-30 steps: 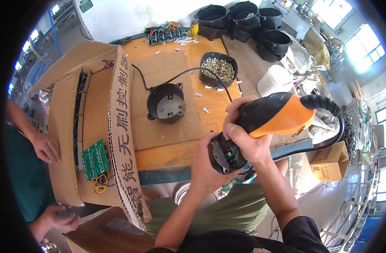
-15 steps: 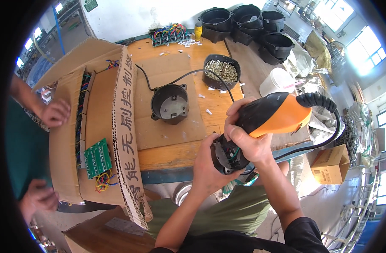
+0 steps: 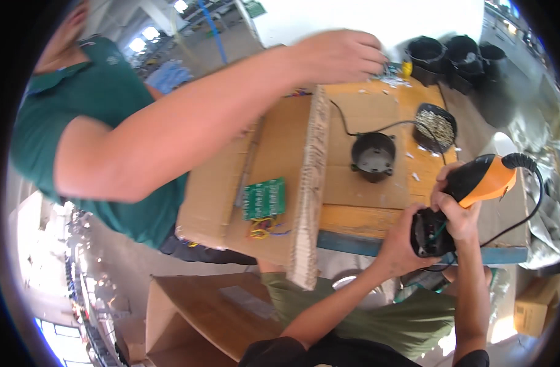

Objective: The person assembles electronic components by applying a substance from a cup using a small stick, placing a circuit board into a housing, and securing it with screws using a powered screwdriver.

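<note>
I am gripping the black housing (image 3: 428, 233) in my left hand (image 3: 402, 244), directly under my right hand (image 3: 454, 208). That hand is clenching the orange driver (image 3: 482, 180), its long axis slanting down-left into the housing.

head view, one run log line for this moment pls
left hand: cups black housing | right hand: grips orange driver | co-worker's arm: reaching across cardboard box

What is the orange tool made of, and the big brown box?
The orange power screwdriver looks like smooth moulded plastic: its shell is glossy and evenly coloured. The brown box looks like corrugated cardboard, matte, with a ribbed layer showing along its cut edge.
</note>
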Available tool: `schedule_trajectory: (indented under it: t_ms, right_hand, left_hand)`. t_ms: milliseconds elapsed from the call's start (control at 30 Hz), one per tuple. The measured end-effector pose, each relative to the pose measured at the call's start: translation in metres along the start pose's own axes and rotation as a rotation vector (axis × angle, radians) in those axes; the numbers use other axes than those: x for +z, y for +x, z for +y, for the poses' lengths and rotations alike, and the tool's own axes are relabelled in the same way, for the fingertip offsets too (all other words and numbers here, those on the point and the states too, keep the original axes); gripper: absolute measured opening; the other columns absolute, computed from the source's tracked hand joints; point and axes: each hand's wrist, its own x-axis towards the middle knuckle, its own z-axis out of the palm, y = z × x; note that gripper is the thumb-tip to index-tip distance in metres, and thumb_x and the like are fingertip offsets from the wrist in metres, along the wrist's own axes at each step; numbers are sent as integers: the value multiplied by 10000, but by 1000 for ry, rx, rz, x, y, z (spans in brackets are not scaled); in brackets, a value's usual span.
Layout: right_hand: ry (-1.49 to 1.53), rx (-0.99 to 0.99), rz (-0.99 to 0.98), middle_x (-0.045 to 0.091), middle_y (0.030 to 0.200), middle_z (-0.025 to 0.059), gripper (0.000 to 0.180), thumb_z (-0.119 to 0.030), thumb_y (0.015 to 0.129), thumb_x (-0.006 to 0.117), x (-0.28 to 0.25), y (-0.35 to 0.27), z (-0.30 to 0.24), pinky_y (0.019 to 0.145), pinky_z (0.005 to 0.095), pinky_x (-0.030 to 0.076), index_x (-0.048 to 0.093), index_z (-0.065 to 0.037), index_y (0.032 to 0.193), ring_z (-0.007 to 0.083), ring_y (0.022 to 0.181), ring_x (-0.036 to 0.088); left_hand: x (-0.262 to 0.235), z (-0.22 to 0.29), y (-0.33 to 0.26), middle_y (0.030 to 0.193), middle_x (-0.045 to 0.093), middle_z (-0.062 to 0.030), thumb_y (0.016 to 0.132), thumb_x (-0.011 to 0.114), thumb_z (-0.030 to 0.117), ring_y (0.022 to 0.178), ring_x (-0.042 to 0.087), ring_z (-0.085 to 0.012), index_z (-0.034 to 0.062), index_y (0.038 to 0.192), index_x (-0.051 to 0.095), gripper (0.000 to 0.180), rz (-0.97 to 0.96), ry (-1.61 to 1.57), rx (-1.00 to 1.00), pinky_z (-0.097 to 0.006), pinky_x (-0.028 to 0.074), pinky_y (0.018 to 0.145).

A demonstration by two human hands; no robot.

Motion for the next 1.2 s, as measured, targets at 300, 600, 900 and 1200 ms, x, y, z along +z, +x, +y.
schedule_trajectory:
  t_ms: [300, 600, 900, 1200]
  right_hand:
    - [196, -113, -83, 568, 695, 56, 386, -114, 724, 739, 2, -59, -61, 549, 257, 437, 507, -12, 1016, 124, 564, 532]
    - [1036, -483, 211, 440, 808, 15, 355, -126, 857, 635, -55, -109, -76, 649, 244, 393, 432, -12, 1125, 97, 652, 429]
    - [535, 20, 912, 614, 1260, 199, 571, -380, 901, 568, -229, -124, -5, 1072, 469, 407, 568, 76, 1244, 329, 1169, 587]
    - [676, 539, 848, 673, 880, 153, 395, -371, 931, 512, -252, -96, -8, 753, 517, 498, 667, -10, 971, 320, 784, 630]
  left_hand:
    - [-20, 86, -44, 1250, 509, -200, 569, 904, 273, 1149, 542, -370, 16, 1357, 350, 997, -156, 252, 49, -412, 439, 988]
    - [-99, 183, -151, 1261, 511, -204, 599, 907, 334, 1135, 563, -367, 13, 1369, 397, 978, -395, 647, -259, -398, 461, 974]
    - [-264, 225, -415, 1156, 614, -106, 627, 896, 249, 1068, 586, -197, 14, 1348, 437, 888, 983, 524, -399, -340, 466, 954]
    - [-379, -15, -621, 1136, 633, -222, 504, 894, 499, 1083, 625, -317, -41, 1155, 565, 907, 1207, 577, -1311, -380, 520, 907]
